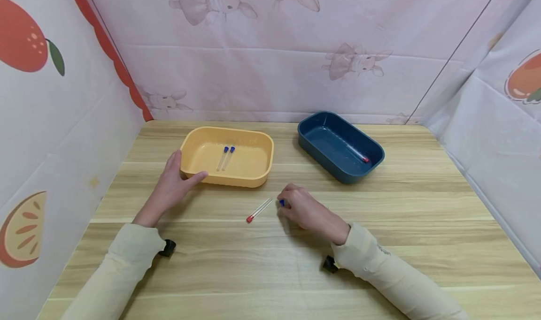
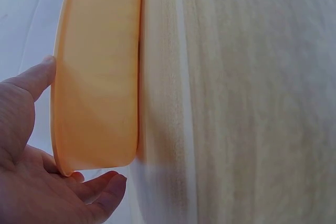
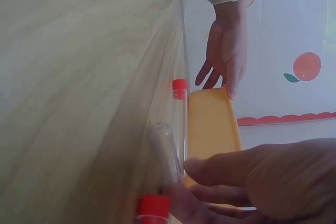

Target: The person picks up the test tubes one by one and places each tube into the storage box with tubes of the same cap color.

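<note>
My left hand holds the near left corner of a yellow plastic bin, thumb at its rim and fingers around the end. Two clear tubes with blue caps lie in that bin. On the table, my right hand pinches a clear tube with a blue cap; the hand covers part of it. To its left lies a clear tube with a red cap. Another red cap shows near the right fingers in the right wrist view, its tube mostly hidden.
A dark blue bin stands at the back right, holding a tube with a red cap. The wooden table meets printed cloth walls at the back and sides. A black wrist camera sits under the right sleeve.
</note>
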### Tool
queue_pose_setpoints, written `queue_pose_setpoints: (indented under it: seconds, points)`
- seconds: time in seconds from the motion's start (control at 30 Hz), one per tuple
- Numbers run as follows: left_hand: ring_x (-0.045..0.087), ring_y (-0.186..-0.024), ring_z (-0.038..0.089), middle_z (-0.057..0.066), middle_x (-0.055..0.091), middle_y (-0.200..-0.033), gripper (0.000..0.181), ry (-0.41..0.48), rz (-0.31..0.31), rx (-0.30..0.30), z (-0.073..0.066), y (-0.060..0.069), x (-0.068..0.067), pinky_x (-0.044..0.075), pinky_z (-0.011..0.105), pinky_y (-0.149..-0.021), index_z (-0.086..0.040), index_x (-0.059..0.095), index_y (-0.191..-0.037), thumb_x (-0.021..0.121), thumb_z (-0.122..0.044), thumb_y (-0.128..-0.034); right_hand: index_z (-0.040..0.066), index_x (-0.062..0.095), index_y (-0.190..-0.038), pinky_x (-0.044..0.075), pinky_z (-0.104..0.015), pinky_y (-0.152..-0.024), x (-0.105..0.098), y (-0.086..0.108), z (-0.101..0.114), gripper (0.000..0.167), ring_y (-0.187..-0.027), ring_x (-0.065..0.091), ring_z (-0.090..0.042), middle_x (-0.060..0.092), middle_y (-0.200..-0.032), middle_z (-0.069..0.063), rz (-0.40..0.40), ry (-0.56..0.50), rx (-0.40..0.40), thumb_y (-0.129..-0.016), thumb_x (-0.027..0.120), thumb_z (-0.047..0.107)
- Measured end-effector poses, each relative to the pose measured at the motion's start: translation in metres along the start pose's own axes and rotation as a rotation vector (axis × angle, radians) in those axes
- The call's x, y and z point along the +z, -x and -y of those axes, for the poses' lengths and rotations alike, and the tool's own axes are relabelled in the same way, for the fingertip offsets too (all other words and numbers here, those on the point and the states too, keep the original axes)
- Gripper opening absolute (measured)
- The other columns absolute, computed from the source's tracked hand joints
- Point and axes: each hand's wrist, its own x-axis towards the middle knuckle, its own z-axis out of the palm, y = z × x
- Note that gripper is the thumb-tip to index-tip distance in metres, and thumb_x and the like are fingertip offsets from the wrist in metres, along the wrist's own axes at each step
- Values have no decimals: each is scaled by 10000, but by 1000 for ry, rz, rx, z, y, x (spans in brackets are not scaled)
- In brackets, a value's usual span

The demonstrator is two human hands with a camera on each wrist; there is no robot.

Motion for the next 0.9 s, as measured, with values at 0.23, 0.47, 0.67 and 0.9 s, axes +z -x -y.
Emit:
queue_pose_setpoints:
  seconds: [0.23, 0.47, 0.67, 0.9]
  points:
    - [67, -1545, 463, 254, -46, -1698, 1108, -5, 4, -8, 1, -1, 0, 139, 640, -1215, 0, -74, -1632, 680, -489, -984, -15, 698, -1277, 585, -369, -902, -8, 10, 4, 508, -1028, 624, -231, 617, -1238, -131, 36, 78, 20, -877, 859, 254]
    - [68, -1545, 464, 261, -38, -1696, 1111, -9, 2, 3, 3, -2, 0, 137, 641, -1214, 8, -64, -1631, 681, -497, -981, 21, 630, -1392, 505, -421, -1004, -16, 18, -3, 853, -1195, 494, -270, 551, -1365, -119, 104, 217, -24, -759, 897, 528]
    - [62, -1543, 472, 272, -38, -1692, 1120, -14, 5, 8, 2, -2, 0, 135, 647, -1212, 15, -63, -1629, 670, -526, -978, 12, 613, -1402, 463, -455, -1053, -16, 21, -14, 914, -1240, 463, -289, 541, -1390, -118, 112, 221, -94, -733, 900, 565]
    - [81, -1541, 471, 257, -39, -1697, 1092, -7, 4, -3, 0, -2, 1, 144, 645, -1211, 2, -60, -1634, 680, -475, -989, -1, 615, -1393, 434, -473, -1085, -17, 22, -17, 908, -1261, 449, -298, 540, -1401, -118, 116, 212, -111, -732, 908, 549]
